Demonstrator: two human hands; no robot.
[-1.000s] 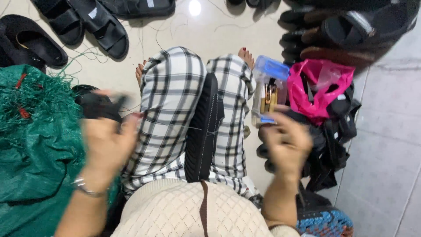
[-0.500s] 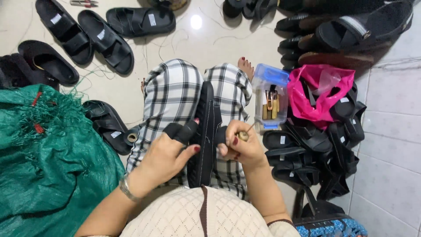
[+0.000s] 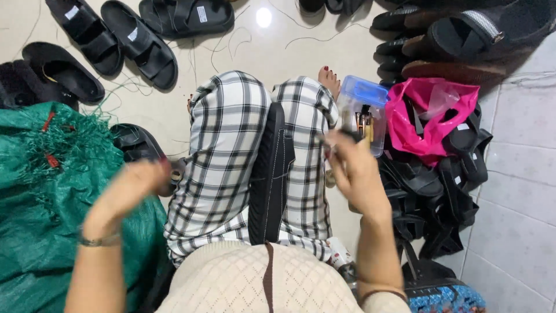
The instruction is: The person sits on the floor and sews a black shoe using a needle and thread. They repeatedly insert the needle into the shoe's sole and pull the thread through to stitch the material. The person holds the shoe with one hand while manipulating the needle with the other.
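Observation:
A black sandal (image 3: 272, 174) stands on edge between my knees, which are in black-and-white checked trousers (image 3: 226, 150). My right hand (image 3: 353, 171) is raised to the right of the sandal, its fingers closed on a small dark-handled tool (image 3: 343, 136). My left hand (image 3: 130, 185) is out to the left, away from the sandal and over the edge of a green mesh sack (image 3: 40, 208). It is blurred by motion; its fingers look curled and I cannot make out anything in them. A thin bracelet circles that wrist.
A clear plastic box with a blue lid (image 3: 364, 107) stands by my right foot, beside a pink bag (image 3: 428, 116). Black sandals are piled at the right (image 3: 449, 191) and several lie on the tiled floor at top left (image 3: 139, 43). Loose threads trail across the floor.
Half a second ago both hands were together at the sandal. They have now swung apart, the left far out to the left, the right up and to the right with the tool.

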